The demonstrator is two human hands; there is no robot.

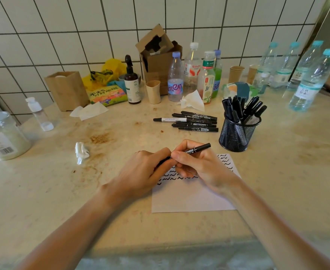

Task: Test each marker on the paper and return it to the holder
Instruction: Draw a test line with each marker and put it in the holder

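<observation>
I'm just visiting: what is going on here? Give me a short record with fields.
activity: testing pens on paper
held item: black marker pen, gripped by both hands
left hand: holds the pen's near end
right hand: grips the barrel
paper: white sheet with black squiggles along its far part
holder: black mesh cup, upright, full of black pens
waiting: loose pile of markers lying beside the cup

Looked like a kitchen or pantry corner. Stained stone counter (63, 191), white tiled wall (63, 36). Crowded with drink bottles (175, 78) and paper cups (153, 91).
</observation>
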